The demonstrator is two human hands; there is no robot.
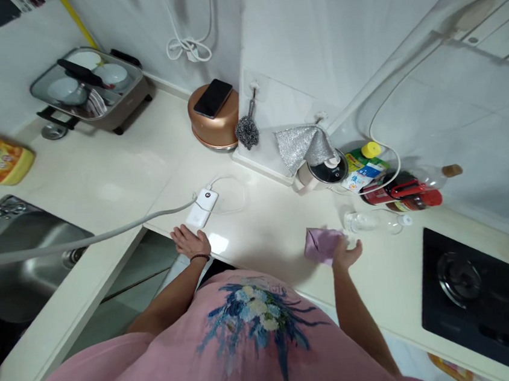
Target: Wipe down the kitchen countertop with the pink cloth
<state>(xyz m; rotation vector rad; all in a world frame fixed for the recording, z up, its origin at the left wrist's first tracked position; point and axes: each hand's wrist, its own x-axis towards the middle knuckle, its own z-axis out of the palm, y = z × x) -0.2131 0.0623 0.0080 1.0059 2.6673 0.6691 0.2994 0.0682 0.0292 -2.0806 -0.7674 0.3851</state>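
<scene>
The grip of the right hand (pixel 347 254) is loose, fingers spread over the right edge of a folded purple cloth (pixel 321 244) that lies on the counter (pixel 259 238); from where I stand I can't tell whether the fingers pinch it or merely touch it. The left hand (pixel 191 244) rests nearly flat at the front edge with its fingers apart, holding nothing that I can see, just beside the lower end of a white power bank (pixel 201 211) with a thin cord about it. As for progress, I'd judge that the cloth is already down to a compact packet; how much handling is left I can't say. Just past the right hand are clear plastic bottles (pixel 361 221), and beyond them a crowd of condiment containers stands against the wall. Behind the cloth there's a pot with a dark glass lid (pixel 327 170), with a silvery dishcloth (pixel 298 146) and a steel-wool scrubber (pixel 247 132) hanging nearby. A black phone (pixel 212 98) lies on a copper-coloured pot (pixel 205 132). The pale, glossy surface runs round the corner of this kitchen, from a black gas hob (pixel 484 299) on the right to a steel sink (pixel 14 240) on the left, with an electric pan (pixel 127 104) full of bowls in the far corner.
</scene>
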